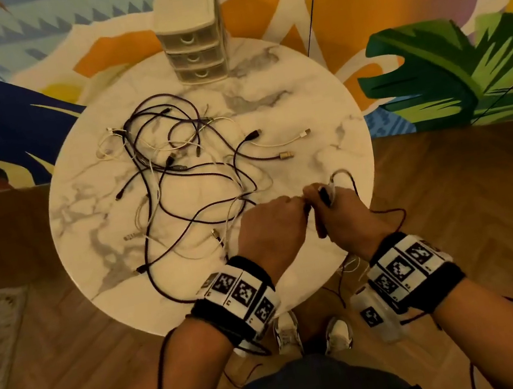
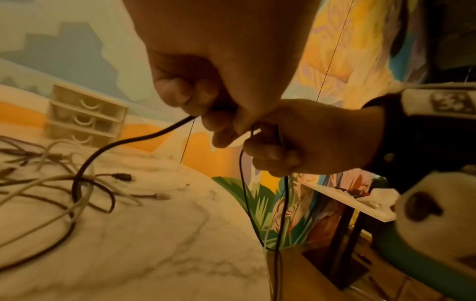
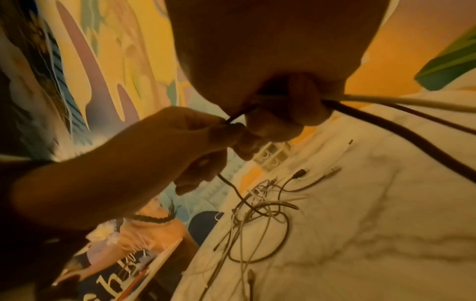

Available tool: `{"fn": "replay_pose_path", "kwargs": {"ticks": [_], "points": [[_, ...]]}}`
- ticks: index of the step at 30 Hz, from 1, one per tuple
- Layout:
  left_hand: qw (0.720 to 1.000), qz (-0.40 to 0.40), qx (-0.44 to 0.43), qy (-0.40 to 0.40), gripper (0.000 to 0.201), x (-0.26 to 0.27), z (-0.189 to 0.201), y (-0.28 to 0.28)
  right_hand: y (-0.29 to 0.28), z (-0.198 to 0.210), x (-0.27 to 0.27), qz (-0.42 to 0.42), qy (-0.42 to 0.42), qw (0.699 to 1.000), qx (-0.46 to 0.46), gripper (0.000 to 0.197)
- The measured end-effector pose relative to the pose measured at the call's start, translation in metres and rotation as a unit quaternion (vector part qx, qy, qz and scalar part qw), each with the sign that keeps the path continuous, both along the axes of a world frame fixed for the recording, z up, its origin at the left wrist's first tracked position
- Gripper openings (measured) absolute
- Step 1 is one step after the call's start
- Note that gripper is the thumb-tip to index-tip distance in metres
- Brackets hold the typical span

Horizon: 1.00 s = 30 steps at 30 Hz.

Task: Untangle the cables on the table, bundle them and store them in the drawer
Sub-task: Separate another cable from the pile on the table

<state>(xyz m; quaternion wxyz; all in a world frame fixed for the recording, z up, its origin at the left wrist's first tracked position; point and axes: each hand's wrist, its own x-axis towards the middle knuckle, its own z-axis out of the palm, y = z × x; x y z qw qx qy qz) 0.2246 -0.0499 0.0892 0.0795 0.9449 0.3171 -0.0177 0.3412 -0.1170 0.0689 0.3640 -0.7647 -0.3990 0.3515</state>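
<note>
Cables [image 1: 174, 160] are mostly still where they lay: a dark-and-white tangle sprawls over the left half of the round marble table [image 1: 309, 110], from about ten o'clock down to seven o'clock, with a few loose plug ends reaching toward the centre. By my reading you are early in the job. Nothing looks bundled on the table, and the small drawer unit [image 1: 191, 32] at twelve o'clock has all three drawers closed.

Your hands meet at the five o'clock edge, knuckles almost touching. Your left hand [image 1: 270, 226] is curled, pinching a dark cable [image 2: 123, 142] that trails back into the heap. Your right hand [image 1: 340, 214] is closed round a dark cable and a white cable [image 3: 401, 102] together, with their free lengths hanging off the table edge toward the floor.

So you seem to be working on the first one or two cords: drawing them clear and gathering them up. I cannot tell whether any coil has formed inside your right fist. Left to do, as far as I can judge: free the rest of the heap, wrap each cord, open a drawer and put them in.
</note>
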Motion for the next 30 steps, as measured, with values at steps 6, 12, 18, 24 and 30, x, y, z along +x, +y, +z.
{"fn": "replay_pose_path", "kwargs": {"ticks": [6,12,18,24,30], "points": [[0.963,0.104,-0.222,-0.111,0.021,-0.049,-0.067,0.022,-0.003,-0.005,0.017,-0.091,0.002,0.995,0.04,0.044],[0.955,0.211,-0.174,-0.112,0.028,-0.071,-0.091,0.071,-0.013,-0.006,0.051,-0.196,0.026,0.978,0.059,0.042],[0.98,0.165,-0.107,0.015,0.038,-0.057,-0.081,0.047,-0.034,-0.01,0.043,-0.174,-0.082,0.98,0.056,0.027],[0.991,0.014,-0.041,0.123,0.031,-0.034,-0.055,0.001,-0.018,-0.014,-0.018,0.081,-0.152,0.985,0.024,0.036],[0.992,0.011,-0.097,0.086,0.027,-0.042,-0.072,0.005,-0.013,-0.033,-0.024,0.086,-0.057,0.985,-0.136,0.023]]}}
